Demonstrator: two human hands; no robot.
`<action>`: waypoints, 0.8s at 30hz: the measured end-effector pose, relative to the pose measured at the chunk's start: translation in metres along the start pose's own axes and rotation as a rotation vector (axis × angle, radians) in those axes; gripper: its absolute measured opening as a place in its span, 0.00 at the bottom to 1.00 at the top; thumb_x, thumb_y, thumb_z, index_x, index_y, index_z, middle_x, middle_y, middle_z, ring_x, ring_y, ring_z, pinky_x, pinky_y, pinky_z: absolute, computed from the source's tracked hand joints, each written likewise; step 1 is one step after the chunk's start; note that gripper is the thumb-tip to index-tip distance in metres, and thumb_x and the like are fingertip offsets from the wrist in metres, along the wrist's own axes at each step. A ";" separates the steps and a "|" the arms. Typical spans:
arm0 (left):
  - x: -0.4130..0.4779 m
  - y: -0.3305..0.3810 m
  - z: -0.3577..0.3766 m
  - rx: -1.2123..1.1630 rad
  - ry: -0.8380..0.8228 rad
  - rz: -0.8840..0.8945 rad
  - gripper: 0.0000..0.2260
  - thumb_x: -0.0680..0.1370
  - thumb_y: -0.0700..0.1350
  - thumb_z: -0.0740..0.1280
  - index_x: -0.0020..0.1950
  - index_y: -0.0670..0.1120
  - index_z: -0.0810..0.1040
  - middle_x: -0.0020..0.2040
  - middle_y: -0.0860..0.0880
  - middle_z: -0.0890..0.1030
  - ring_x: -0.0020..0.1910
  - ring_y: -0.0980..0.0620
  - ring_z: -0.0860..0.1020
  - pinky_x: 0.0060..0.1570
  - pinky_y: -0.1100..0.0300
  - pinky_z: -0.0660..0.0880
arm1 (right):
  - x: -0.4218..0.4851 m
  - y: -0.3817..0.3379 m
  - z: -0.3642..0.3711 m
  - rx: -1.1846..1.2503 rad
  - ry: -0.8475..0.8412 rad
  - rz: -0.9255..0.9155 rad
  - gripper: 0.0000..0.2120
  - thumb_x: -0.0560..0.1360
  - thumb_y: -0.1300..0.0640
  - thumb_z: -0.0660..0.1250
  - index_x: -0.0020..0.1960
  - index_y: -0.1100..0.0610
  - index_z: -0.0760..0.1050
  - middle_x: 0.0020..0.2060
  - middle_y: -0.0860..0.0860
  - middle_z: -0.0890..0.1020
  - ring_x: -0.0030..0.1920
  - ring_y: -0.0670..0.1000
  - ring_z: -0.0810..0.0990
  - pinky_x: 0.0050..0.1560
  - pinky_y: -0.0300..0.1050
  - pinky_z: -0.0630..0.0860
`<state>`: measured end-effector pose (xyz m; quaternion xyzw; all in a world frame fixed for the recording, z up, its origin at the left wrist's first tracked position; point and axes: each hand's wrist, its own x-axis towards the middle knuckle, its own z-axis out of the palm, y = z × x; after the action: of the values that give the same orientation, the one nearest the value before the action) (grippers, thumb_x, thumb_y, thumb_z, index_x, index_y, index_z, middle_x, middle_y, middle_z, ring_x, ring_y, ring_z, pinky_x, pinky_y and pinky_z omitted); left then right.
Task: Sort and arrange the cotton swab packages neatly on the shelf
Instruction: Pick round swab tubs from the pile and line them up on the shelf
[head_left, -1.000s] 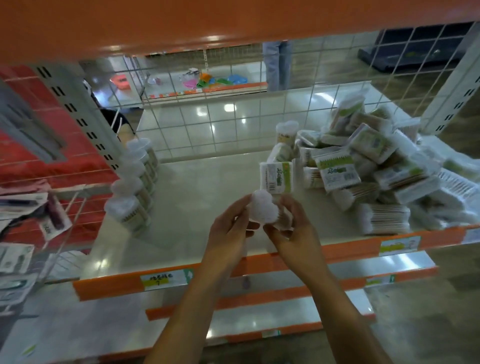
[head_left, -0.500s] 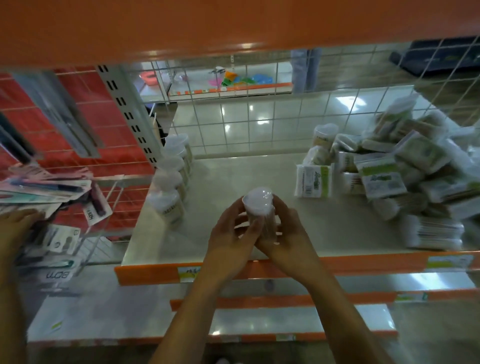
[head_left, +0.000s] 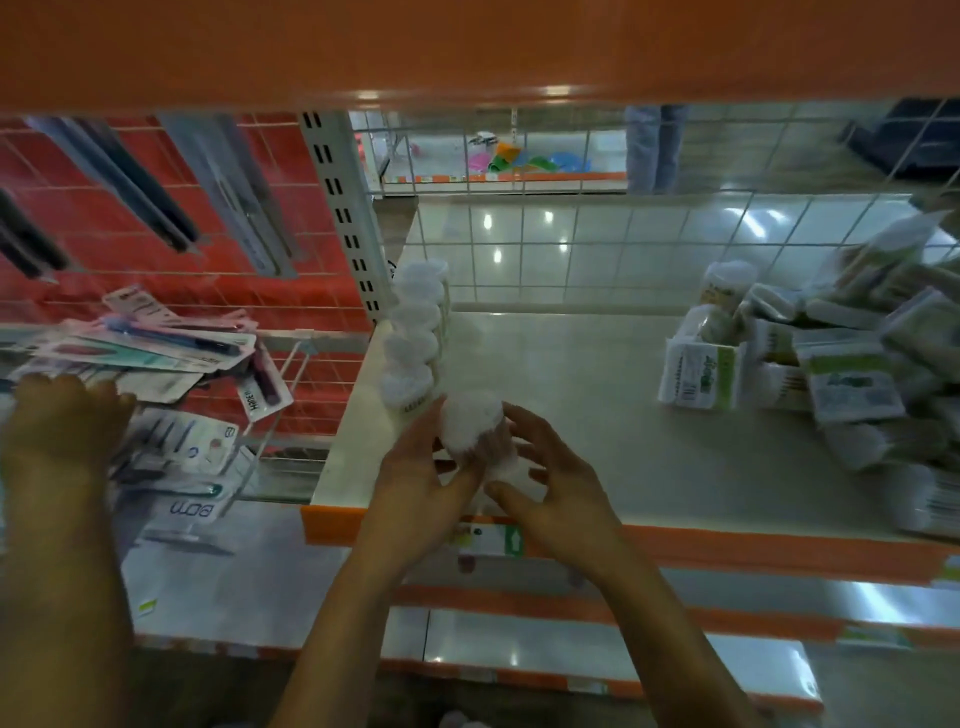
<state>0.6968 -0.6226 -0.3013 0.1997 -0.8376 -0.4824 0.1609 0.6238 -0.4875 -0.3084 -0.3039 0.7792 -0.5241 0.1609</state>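
Holding: the left hand (head_left: 415, 467) and right hand (head_left: 563, 483) are cupping one round tub (head_left: 470, 426) of cotton swabs, fingers curled round its sides, with the white lid facing up.
Location: the tub is sitting over the front left corner of the shelf (head_left: 571, 395), just beside the nearest tub in the row (head_left: 410, 338) lining the left edge. Whether it is touching the shelf cannot be told.
Step, as judged: the tub is being added to the front end of that row.
Doing it well: this is calling for setting it upright, in line with the row, label outward and clear of the shelf lip.
Outstanding: the pile (head_left: 841, 364) at the right is lying unsorted.
Writing: "BOM" is showing upside down on a carded pack (head_left: 192, 509). The print on the tubs, the green-printed packs and the price label (head_left: 488, 540) is too blurred to read.
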 end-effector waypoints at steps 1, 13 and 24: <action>-0.001 -0.002 -0.006 -0.011 0.020 0.004 0.19 0.74 0.48 0.70 0.60 0.64 0.69 0.55 0.60 0.78 0.52 0.63 0.78 0.50 0.68 0.76 | 0.000 -0.002 0.003 0.006 -0.015 -0.008 0.30 0.72 0.54 0.70 0.64 0.32 0.60 0.57 0.28 0.70 0.55 0.30 0.71 0.51 0.24 0.69; -0.005 -0.033 -0.049 -0.022 -0.017 -0.013 0.20 0.76 0.42 0.69 0.66 0.55 0.72 0.58 0.57 0.78 0.56 0.58 0.78 0.53 0.61 0.78 | 0.003 -0.020 0.035 0.037 -0.106 0.010 0.19 0.75 0.53 0.67 0.62 0.41 0.66 0.56 0.32 0.74 0.57 0.35 0.75 0.58 0.35 0.73; -0.004 -0.035 -0.063 -0.030 -0.028 0.040 0.18 0.75 0.44 0.70 0.57 0.63 0.69 0.54 0.61 0.76 0.56 0.58 0.78 0.50 0.61 0.79 | 0.010 -0.027 0.058 0.106 -0.008 0.085 0.14 0.75 0.46 0.65 0.59 0.44 0.71 0.53 0.38 0.78 0.50 0.34 0.77 0.40 0.37 0.80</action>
<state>0.7354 -0.6835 -0.3016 0.1736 -0.8362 -0.4945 0.1616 0.6568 -0.5427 -0.3062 -0.2636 0.7619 -0.5560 0.2021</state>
